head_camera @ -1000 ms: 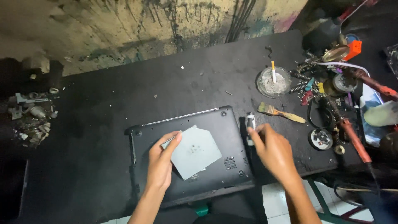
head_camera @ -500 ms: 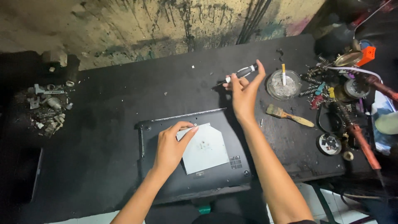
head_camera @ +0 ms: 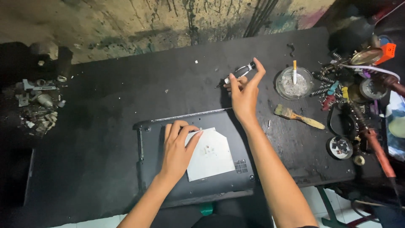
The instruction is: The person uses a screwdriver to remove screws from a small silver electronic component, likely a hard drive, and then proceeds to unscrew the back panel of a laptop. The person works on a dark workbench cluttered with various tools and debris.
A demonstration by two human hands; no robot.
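Observation:
A dark laptop point(head_camera: 168, 198) lies bottom-up near the front edge of the black table point(head_camera: 105, 109). My left hand point(head_camera: 177, 150) rests flat on it, fingers on the edge of a grey metal plate point(head_camera: 211, 158) lying on the laptop's underside. My right hand point(head_camera: 244, 95) reaches forward over the table beyond the laptop and grips a small screwdriver point(head_camera: 239, 72) with a black and white handle, held between fingers and thumb just above the tabletop.
A glass ashtray point(head_camera: 293, 83) with a cigarette stands right of my right hand. A paintbrush point(head_camera: 298, 117) lies below it. Tools, cables and a round tin point(head_camera: 341, 147) crowd the right edge. Scrap metal parts point(head_camera: 38, 105) sit at the far left.
My right hand lifted the screwdriver from beside the laptop and carried it forward past the laptop's far edge. My left hand stayed on the grey plate.

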